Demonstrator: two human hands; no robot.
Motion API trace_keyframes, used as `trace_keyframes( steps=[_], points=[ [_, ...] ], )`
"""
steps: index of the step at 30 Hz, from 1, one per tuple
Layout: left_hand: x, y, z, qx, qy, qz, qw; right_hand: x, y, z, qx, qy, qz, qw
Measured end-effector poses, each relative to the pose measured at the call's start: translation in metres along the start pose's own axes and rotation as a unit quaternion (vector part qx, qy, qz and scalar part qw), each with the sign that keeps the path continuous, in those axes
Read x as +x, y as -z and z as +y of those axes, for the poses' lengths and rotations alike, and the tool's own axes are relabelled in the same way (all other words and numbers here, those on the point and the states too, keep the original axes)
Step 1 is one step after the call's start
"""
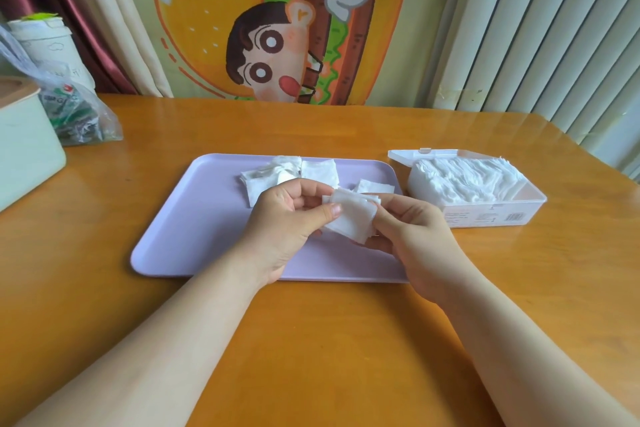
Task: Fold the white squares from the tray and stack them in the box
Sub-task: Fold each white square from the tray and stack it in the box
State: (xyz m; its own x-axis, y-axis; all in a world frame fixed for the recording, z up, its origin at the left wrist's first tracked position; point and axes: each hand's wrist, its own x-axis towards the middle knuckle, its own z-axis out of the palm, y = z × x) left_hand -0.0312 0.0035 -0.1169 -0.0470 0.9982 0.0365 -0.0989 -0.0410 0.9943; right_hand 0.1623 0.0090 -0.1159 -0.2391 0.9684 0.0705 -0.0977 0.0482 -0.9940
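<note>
A lilac tray point(194, 218) lies on the wooden table in front of me. Several loose white squares point(298, 172) rest at its far side, one more point(374, 186) near its right edge. My left hand point(284, 222) and my right hand point(412, 236) hold one white square point(353, 217) between them just above the tray, thumb and fingers pinching its left and right edges. To the right of the tray stands an open white box point(491, 217) filled with stacked white squares point(464, 180).
A pale green container point(24, 149) sits at the table's left edge, with a clear plastic bag point(79, 114) behind it. A cartoon cloth, curtains and blinds hang behind the table. The near part of the table point(329, 340) holds only my forearms.
</note>
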Motion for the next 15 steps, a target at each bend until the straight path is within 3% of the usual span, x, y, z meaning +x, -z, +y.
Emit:
trace_keyframes(
  steps=[10,15],
  points=[
    [0.0007,-0.003,-0.0003,0.002,0.0,0.021,1.0,-0.0036,0.0019,-0.0078,0.042,-0.032,-0.051,0.997],
    [0.0014,-0.003,-0.0029,-0.009,-0.006,0.006,1.0,-0.0022,-0.0013,-0.0007,0.015,0.001,0.008,1.0]
  ],
)
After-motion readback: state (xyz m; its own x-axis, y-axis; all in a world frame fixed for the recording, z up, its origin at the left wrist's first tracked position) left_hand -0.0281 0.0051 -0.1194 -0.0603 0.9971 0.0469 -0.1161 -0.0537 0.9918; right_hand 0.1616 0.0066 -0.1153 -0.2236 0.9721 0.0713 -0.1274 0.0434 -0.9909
